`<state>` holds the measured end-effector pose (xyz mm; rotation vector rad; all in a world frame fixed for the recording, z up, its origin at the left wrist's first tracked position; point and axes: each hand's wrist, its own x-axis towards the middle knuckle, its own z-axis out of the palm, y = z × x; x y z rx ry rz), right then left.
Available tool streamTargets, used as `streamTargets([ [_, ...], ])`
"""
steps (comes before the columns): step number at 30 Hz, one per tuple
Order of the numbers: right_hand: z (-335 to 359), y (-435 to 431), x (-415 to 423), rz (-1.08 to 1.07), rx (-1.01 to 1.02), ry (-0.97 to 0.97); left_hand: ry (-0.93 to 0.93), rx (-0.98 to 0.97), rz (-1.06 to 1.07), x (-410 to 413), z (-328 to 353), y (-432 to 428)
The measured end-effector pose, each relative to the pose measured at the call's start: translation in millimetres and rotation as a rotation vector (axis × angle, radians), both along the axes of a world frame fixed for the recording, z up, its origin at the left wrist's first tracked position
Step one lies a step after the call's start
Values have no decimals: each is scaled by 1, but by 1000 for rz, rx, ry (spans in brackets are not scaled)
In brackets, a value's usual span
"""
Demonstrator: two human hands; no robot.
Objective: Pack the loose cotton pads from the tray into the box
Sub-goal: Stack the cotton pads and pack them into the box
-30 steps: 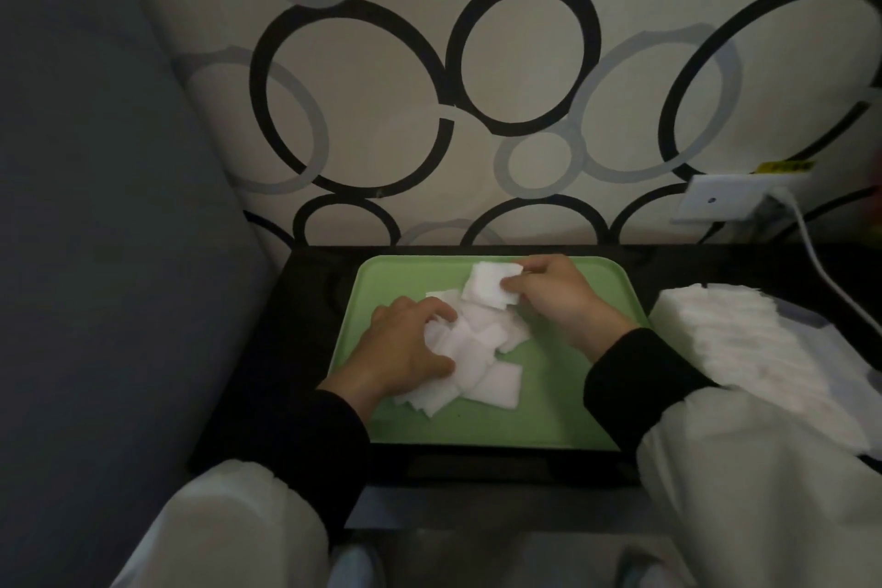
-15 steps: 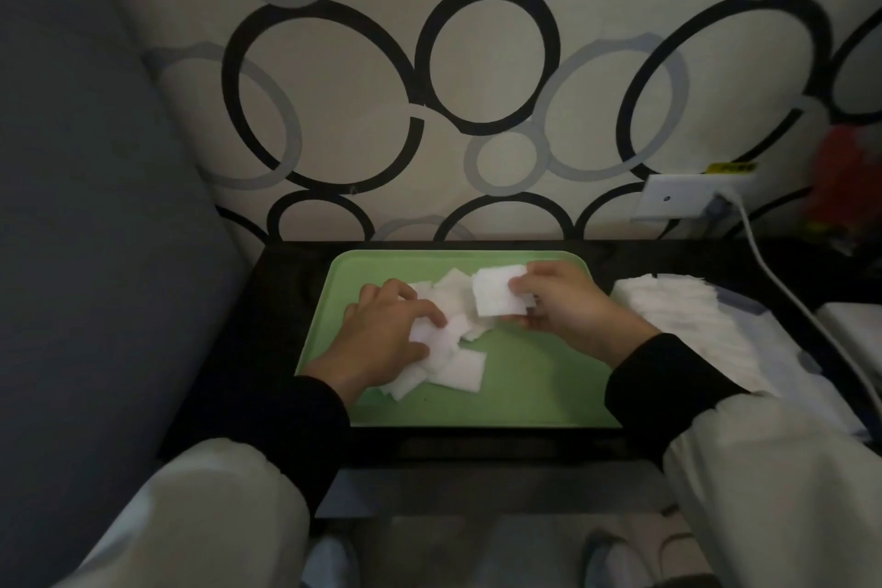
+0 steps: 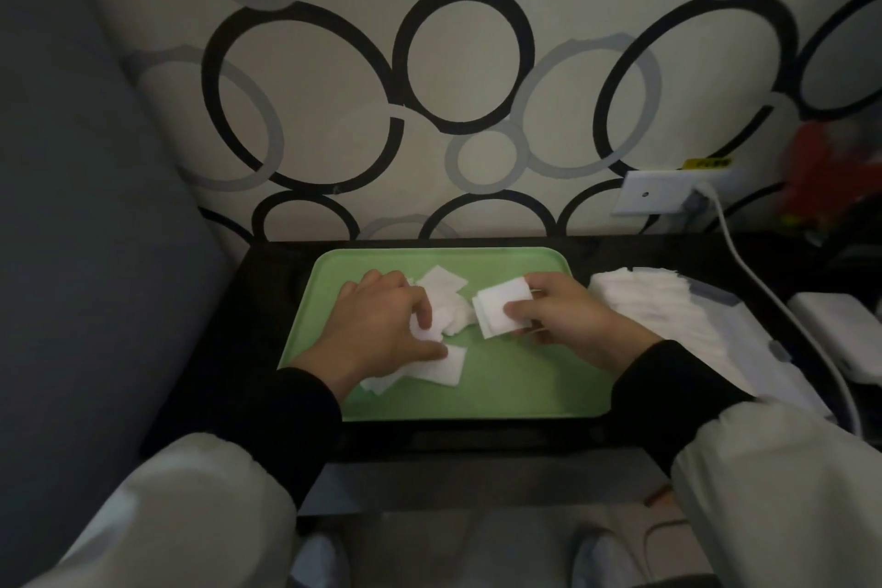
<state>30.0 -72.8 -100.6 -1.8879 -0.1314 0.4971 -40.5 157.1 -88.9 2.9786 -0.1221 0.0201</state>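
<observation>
Head camera: from my remote seat I see the green tray mid-tabletop, close to the back edge. The loose cotton pads lie heaped in the tray's left half. The left hand sits on that heap, fingers curled down and pinching at a pad. The right hand pinches a small stack of pads between thumb and fingers, over the tray's middle. The box, holding a row of pads, stands just beside the tray's right edge.
</observation>
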Motion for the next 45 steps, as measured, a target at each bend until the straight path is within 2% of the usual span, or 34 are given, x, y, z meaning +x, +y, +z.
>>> streamTargets([
  [3,1,-1,-1,-5,4,-9,104,96,4,-1,-5,-2],
  [9,2,0,0,-6,23,-11,126,-11,18,0,-6,5],
  [17,10,8,-3,-39,82,8,-15,-172,50,-2,-10,13],
  [20,12,11,-5,-35,77,10,-74,-310,109,-1,-9,16],
  [23,16,15,-8,-37,117,23,-129,-639,192,-3,-6,21],
  [26,19,22,-11,-35,195,39,-93,-912,226,-5,-7,27],
  [29,22,28,-13,-30,296,61,-47,-1059,225,-6,-7,29],
  [32,23,32,-14,-22,395,107,5,-1130,226,-7,-4,22],
  [38,23,38,-16,161,350,104,99,-1355,235,-8,1,10],
  [45,26,39,-19,260,384,126,118,-1291,168,-9,-4,4],
])
